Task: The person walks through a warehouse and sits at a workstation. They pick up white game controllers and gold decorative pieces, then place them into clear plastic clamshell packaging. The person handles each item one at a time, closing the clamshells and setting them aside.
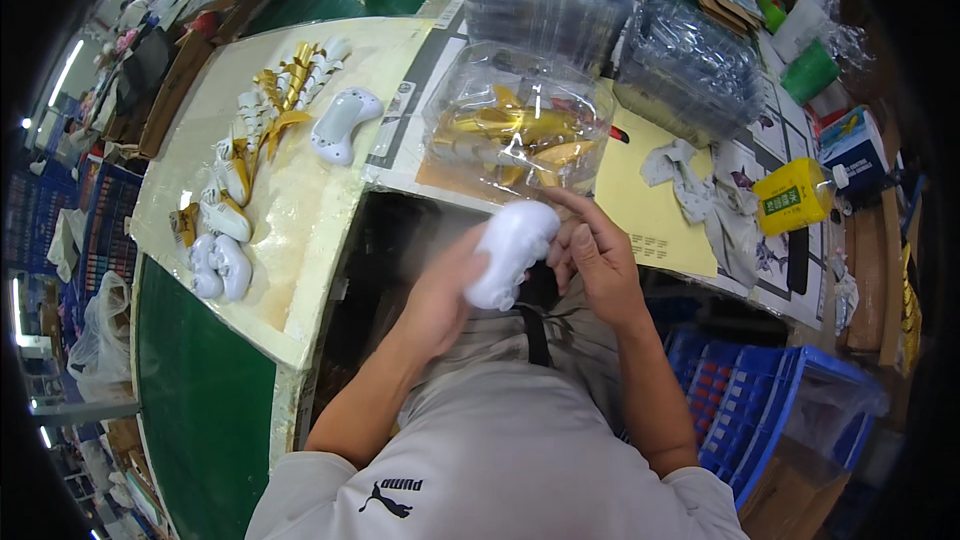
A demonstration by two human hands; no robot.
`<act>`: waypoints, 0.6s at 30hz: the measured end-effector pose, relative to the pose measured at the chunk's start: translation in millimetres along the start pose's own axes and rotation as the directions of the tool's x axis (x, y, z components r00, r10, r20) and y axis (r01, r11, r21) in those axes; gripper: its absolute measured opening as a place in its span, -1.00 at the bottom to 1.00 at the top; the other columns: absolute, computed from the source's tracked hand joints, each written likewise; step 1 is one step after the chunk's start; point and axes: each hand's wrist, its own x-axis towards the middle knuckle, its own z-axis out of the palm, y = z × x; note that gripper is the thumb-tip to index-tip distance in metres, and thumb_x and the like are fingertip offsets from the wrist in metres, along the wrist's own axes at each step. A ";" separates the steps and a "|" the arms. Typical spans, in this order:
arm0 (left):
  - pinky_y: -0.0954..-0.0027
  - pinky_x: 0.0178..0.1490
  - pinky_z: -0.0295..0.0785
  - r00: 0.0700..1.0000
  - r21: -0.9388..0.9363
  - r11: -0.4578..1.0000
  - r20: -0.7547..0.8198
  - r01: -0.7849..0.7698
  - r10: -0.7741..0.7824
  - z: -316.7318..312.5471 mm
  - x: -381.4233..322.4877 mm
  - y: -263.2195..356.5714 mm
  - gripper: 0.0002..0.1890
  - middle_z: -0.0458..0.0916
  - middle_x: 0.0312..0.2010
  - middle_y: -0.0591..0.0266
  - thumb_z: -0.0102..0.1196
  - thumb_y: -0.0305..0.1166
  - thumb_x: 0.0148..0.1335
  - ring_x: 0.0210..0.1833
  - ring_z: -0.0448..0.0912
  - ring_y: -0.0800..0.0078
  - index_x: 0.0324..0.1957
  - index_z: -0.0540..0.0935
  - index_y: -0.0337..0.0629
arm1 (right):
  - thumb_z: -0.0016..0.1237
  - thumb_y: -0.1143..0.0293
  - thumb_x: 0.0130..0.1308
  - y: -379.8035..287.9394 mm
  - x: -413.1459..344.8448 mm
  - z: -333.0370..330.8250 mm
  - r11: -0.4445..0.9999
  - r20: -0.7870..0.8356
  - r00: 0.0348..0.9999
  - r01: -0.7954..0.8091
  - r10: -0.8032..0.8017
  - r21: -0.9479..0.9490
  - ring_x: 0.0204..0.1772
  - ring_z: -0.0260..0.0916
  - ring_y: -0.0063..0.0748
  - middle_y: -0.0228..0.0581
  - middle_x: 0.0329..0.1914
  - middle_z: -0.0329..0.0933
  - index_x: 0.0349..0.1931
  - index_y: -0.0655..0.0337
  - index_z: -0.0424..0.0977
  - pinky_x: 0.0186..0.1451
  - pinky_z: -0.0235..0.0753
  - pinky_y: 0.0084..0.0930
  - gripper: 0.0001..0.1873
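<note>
My left hand (444, 292), blurred, grips a white plastic game-style remote controller (510, 255) above my lap. My right hand (598, 259) is at the controller's right edge with its fingers bent and thumb raised. Whether those fingertips pinch something small cannot be told. Just beyond my hands, a clear plastic blister tray (517, 52) holds a gold toy fish or shark body (517, 122). Another white controller (346, 126) lies on the left tabletop, apart from my hands.
Gold and white segmented toy parts (296, 75) and more controllers (219, 266) lie on the left table. Stacked clear trays (547, 0) stand at the back. To the right are a rag (675, 172), a yellow bottle (796, 196) and a blue crate (757, 397).
</note>
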 end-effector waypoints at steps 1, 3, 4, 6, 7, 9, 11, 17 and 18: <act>0.19 0.27 0.52 0.990 0.352 0.926 0.013 -0.135 0.139 0.0 -0.2 4.6 -0.27 0.62 0.21 0.02 0.24 -0.09 0.42 0.23 0.62 0.16 0.53 0.43 -0.18 | 0.07 0.22 0.61 -1.0 -3.0 -2.0 0.999 -0.026 0.999 -0.022 0.023 0.043 -0.38 0.47 -0.65 -0.25 -0.05 0.58 0.54 0.33 0.28 -0.29 0.55 -0.70 -0.37; 0.25 0.21 0.51 0.916 0.843 0.402 0.231 -0.357 0.329 2.6 -0.2 12.3 -0.18 0.63 0.10 0.03 0.47 -0.22 0.20 0.16 0.61 0.19 0.49 0.49 -0.21 | 0.20 0.30 0.50 -1.6 -8.1 -2.9 0.994 0.037 0.998 -0.054 0.050 0.092 -0.21 0.55 -0.61 -0.22 0.08 0.56 0.57 0.34 0.23 -0.19 0.63 -0.66 -0.27; 0.27 0.20 0.49 0.889 0.868 0.310 0.265 -0.389 0.373 4.7 -0.7 15.0 -0.11 0.60 0.05 0.04 0.62 -0.37 -0.08 0.12 0.59 0.20 0.40 0.58 -0.25 | 0.23 0.32 0.47 -1.6 -10.5 -1.1 0.995 0.031 0.999 -0.015 0.012 0.096 -0.14 0.56 -0.60 -0.21 0.12 0.55 0.57 0.34 0.22 -0.16 0.64 -0.65 -0.24; 0.26 0.22 0.49 0.850 0.867 0.265 0.277 -0.422 0.447 8.6 -1.7 18.5 -0.08 0.59 0.07 0.06 0.65 -0.35 -0.13 0.12 0.59 0.19 0.39 0.58 -0.25 | 0.25 0.57 0.37 -2.5 -13.9 0.6 0.984 0.067 0.995 -0.081 0.071 0.159 0.39 0.46 -0.36 -0.13 0.43 0.41 0.61 0.29 0.17 0.42 0.52 -0.37 -0.17; 0.26 0.23 0.49 0.842 0.880 0.248 0.253 -0.405 0.476 10.1 -2.3 19.2 -0.06 0.58 0.09 0.06 0.67 -0.33 -0.15 0.12 0.59 0.18 0.38 0.58 -0.25 | 0.25 0.58 0.37 -2.0 -14.0 2.3 0.983 0.054 0.998 -0.036 0.026 0.182 0.38 0.47 -0.36 -0.12 0.42 0.42 0.61 0.30 0.15 0.41 0.53 -0.37 -0.16; 0.19 0.28 0.51 0.872 0.812 0.458 0.121 -0.362 0.475 11.0 -3.3 19.4 0.00 0.65 0.07 0.03 0.70 -0.39 -0.20 0.15 0.65 0.13 0.39 0.52 -0.29 | 0.24 0.58 0.37 -2.4 -15.6 4.3 0.971 0.014 0.999 0.046 -0.051 0.235 0.36 0.49 -0.36 -0.11 0.42 0.43 0.62 0.32 0.13 0.39 0.54 -0.37 -0.15; 0.21 0.31 0.51 0.919 0.694 0.663 -0.006 -0.280 0.394 10.4 -3.1 18.0 0.09 0.65 0.10 0.07 0.73 -0.37 -0.21 0.17 0.64 0.22 0.44 0.44 -0.30 | 0.24 0.59 0.36 -2.9 -17.2 3.8 0.969 -0.006 0.997 0.072 -0.072 0.237 0.37 0.48 -0.33 -0.10 0.42 0.43 0.62 0.33 0.11 0.40 0.54 -0.35 -0.13; 0.20 0.41 0.47 0.959 0.540 0.814 -0.044 -0.213 0.280 7.9 -2.3 15.2 0.06 0.60 0.20 0.06 0.70 -0.48 -0.12 0.29 0.59 0.29 0.47 0.39 -0.33 | 0.20 0.61 0.38 1.1 -24.3 3.9 0.950 -0.071 0.997 0.058 -0.038 0.306 0.32 0.49 -0.32 -0.08 0.39 0.43 0.63 0.34 0.10 0.33 0.59 -0.36 -0.15; 0.20 0.41 0.47 0.968 0.486 0.851 -0.034 -0.201 0.248 7.9 -2.5 15.5 0.04 0.59 0.22 0.06 0.69 -0.51 -0.10 0.30 0.58 0.29 0.47 0.39 -0.33 | 0.19 0.61 0.39 2.5 -24.4 4.8 0.946 -0.070 0.996 0.074 -0.055 0.316 0.30 0.50 -0.32 -0.07 0.39 0.43 0.63 0.33 0.10 0.29 0.61 -0.37 -0.16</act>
